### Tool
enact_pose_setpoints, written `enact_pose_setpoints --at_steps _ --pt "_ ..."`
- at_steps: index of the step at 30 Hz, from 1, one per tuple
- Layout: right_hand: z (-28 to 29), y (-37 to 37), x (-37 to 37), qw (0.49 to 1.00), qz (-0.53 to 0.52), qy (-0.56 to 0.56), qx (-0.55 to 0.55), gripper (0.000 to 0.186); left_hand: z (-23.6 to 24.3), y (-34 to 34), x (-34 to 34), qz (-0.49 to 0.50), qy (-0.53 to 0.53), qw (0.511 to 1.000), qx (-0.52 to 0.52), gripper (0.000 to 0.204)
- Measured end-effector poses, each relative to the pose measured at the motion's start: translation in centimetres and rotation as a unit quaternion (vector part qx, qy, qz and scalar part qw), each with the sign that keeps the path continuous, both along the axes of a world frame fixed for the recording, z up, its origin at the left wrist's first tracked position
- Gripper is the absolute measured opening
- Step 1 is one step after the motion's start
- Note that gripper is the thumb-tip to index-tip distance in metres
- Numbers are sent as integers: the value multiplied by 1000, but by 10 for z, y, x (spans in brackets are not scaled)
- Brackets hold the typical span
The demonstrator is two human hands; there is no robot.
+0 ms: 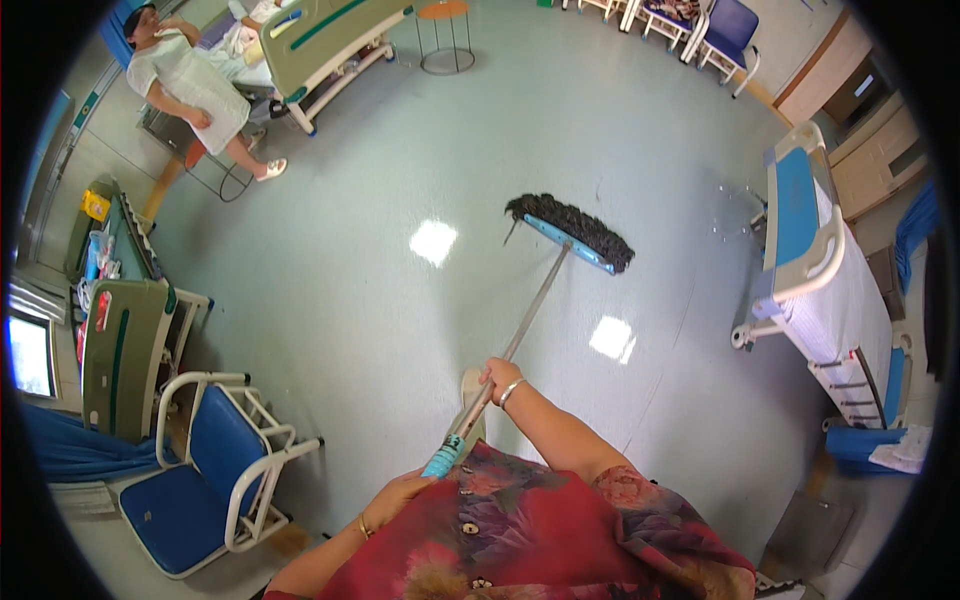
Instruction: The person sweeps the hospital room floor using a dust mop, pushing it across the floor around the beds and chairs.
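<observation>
A flat mop with a dark fringed head on a blue plate rests on the pale floor at centre. Its metal pole runs down toward me to a turquoise grip. My right hand, with a bracelet at the wrist, is closed round the middle of the pole. My left hand is closed on the lower end by the grip, partly hidden. Just beyond my right hand a pale shoe shows under the pole.
A blue padded chair stands left, beside a bed. A white bed stands right. A person in white is by a far bed and an orange-topped stool. More chairs line the far wall.
</observation>
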State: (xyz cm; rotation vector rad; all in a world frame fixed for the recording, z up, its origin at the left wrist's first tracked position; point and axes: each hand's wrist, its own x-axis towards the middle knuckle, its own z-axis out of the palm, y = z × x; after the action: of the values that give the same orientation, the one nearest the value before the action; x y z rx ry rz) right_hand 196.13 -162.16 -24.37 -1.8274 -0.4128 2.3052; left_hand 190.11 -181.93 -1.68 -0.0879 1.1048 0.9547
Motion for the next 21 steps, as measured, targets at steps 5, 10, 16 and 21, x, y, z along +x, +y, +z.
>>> enact_pose_setpoints --at_steps 5,10,16,21 --pt "12 96 -34 999 15 -30 -2 16 2 89 -48 -75 69 992 71 31" --pt "33 163 -49 998 40 -53 -8 24 -2 156 -65 -84 10 996 20 24" --pt "21 235 -54 999 15 -36 2 22 -6 231 -69 -82 9 997 0 21" --pt "18 316 -54 1000 7 -16 -25 10 -13 305 -71 -93 10 996 0 22"
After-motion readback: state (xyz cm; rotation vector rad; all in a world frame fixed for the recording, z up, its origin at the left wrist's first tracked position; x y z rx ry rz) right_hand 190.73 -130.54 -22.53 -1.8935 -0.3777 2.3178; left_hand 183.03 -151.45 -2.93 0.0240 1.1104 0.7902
